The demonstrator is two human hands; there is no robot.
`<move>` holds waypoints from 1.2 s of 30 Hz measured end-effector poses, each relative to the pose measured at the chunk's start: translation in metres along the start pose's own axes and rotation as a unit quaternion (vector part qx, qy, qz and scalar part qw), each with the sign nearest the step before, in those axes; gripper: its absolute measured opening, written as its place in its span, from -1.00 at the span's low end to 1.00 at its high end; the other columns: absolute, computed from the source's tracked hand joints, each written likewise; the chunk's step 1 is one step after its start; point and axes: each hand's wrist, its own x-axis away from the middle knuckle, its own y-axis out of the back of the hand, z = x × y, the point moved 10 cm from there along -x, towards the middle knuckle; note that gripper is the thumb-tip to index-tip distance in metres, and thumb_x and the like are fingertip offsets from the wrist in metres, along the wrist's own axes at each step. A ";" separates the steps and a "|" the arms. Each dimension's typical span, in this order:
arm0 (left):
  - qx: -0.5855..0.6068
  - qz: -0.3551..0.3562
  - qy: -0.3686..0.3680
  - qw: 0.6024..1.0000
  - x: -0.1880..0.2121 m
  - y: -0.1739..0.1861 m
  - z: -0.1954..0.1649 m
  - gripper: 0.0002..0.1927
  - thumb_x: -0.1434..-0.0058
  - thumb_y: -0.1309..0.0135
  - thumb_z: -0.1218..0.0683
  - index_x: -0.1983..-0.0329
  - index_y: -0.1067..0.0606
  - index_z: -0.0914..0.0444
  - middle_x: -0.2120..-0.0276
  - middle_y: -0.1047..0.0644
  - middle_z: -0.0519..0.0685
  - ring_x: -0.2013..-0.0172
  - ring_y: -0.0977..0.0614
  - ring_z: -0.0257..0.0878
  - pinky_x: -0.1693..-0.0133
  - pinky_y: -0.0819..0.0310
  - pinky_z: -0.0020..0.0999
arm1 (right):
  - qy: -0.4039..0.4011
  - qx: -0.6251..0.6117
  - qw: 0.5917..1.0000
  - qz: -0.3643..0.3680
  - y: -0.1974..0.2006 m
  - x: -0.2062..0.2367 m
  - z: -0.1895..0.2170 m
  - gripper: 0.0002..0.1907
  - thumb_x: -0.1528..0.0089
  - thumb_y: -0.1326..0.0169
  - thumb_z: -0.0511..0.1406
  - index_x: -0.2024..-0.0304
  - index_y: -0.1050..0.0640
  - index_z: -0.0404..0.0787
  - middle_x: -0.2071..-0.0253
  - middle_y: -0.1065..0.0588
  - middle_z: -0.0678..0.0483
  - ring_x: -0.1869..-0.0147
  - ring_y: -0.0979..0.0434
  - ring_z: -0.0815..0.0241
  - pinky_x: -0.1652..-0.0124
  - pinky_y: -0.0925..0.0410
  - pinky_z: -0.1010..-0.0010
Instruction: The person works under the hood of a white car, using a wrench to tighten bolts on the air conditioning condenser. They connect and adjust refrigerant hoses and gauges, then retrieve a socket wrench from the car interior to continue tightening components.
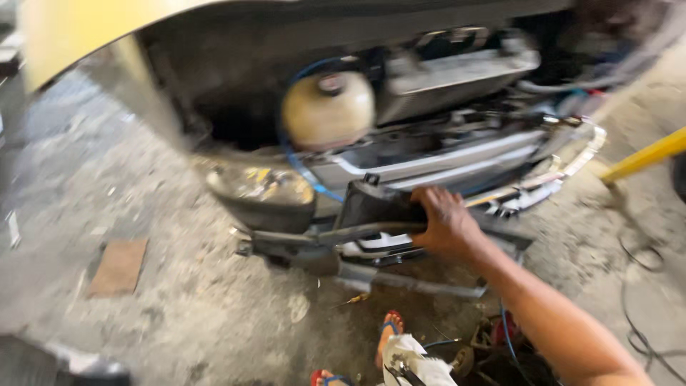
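My right hand reaches in from the lower right and is closed on the edge of a black plastic panel at the front of a stripped yellow car. The panel sits below a silver crossmember and above a loose black bumper bar. A cream round reservoir with a blue hose stands in the engine bay above. A headlight hangs to the left of the panel. My left hand is out of view.
A chrome grille trim juts out to the right. A yellow bar slants in at the right edge. On the concrete floor lie a brown flat piece, a small screwdriver and dark cables. My sandalled foot is at the bottom.
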 end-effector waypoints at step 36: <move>0.137 -0.122 -0.343 0.921 0.072 -0.093 -0.590 -0.69 -0.28 -0.22 0.04 0.11 -0.49 0.37 0.21 -0.68 0.09 0.19 -0.66 -0.22 0.12 -0.50 -0.36 | 0.211 0.047 0.968 -0.124 0.190 -0.136 -0.313 -0.21 0.18 -0.46 -0.18 -0.07 -0.45 -0.17 -0.21 -0.43 -0.01 -0.33 -0.34 -0.10 -0.23 -0.15 0.01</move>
